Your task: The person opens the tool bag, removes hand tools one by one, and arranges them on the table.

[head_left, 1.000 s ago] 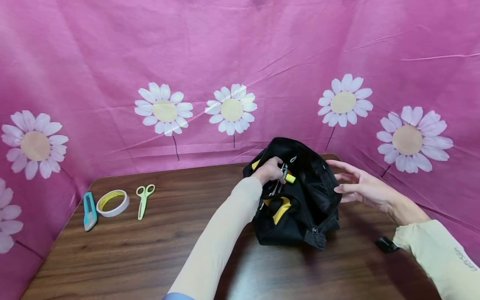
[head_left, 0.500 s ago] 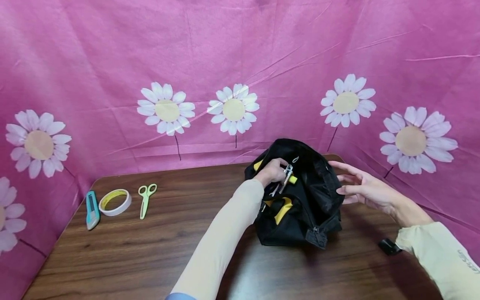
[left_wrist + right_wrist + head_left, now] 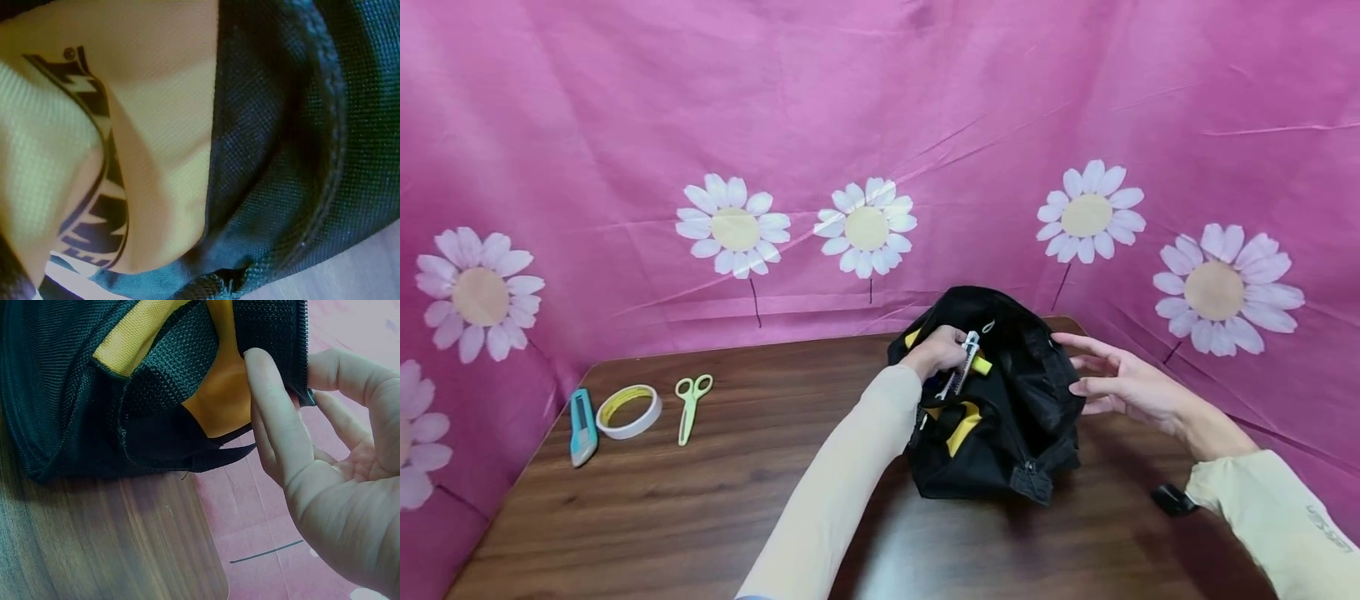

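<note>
A black fabric bag with yellow patches (image 3: 992,467) stands with its mouth gaping at the right of the table. My left hand (image 3: 938,352) reaches into it, its fingertips mostly hidden. Right at those fingers lies a long silver metal tool with a toothed edge (image 3: 962,367); I cannot tell whether they grip it. A short bright yellow piece (image 3: 981,365) shows beside the tool. My right hand (image 3: 1131,383) pinches the bag's right rim, the thumb on one side of the zipper edge (image 3: 302,350) and fingers on the other. In the left wrist view, the bag's yellow panel (image 3: 162,156) fills much of the picture.
On the left of the brown wooden table (image 3: 715,517) lie a teal utility knife (image 3: 582,427), a roll of tape (image 3: 628,412) and pale green scissors (image 3: 691,407). A pink cloth with daisies (image 3: 865,100) hangs behind and along both sides.
The silver tool inside the bag has turned and shows more of its length beside my left hand. My right hand keeps its place on the rim.
</note>
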{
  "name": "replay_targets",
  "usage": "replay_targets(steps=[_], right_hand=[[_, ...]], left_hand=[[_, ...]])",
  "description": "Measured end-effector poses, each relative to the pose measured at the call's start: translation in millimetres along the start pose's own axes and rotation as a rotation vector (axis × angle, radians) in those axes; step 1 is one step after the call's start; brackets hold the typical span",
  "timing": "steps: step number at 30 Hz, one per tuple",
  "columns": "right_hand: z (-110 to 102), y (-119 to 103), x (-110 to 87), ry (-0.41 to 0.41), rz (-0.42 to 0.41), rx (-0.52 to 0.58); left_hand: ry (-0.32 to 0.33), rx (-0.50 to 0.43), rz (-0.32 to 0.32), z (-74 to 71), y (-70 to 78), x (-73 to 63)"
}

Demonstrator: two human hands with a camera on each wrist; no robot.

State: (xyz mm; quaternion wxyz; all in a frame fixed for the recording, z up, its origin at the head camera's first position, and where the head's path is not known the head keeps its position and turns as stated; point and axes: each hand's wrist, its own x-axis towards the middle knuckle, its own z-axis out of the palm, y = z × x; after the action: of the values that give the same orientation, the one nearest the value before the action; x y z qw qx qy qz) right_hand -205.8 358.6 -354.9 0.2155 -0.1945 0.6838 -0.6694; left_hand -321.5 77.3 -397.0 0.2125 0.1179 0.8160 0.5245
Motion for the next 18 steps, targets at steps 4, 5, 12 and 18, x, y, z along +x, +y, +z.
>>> replay_targets(steps=[4, 5, 12, 18], right_hand=[[0, 1, -0.2, 0.020, 0.010, -0.023], [-1, 2, -0.3, 0.018, 0.012, -0.022], [-2, 3, 0.3, -0.010, 0.000, -0.004], [-1, 4, 4.1, -0.016, -0.019, 0.002]], left_hand=[[-0.017, 0.012, 0.001, -0.1, 0.2, -3.6], [-0.016, 0.013, -0.003, 0.6, 0.1, -4.3], [-0.023, -0.008, -0.022, 2.3, 3.4, -8.6], [-0.067, 0.002, -0.001, -1.8, 5.2, -13.3]])
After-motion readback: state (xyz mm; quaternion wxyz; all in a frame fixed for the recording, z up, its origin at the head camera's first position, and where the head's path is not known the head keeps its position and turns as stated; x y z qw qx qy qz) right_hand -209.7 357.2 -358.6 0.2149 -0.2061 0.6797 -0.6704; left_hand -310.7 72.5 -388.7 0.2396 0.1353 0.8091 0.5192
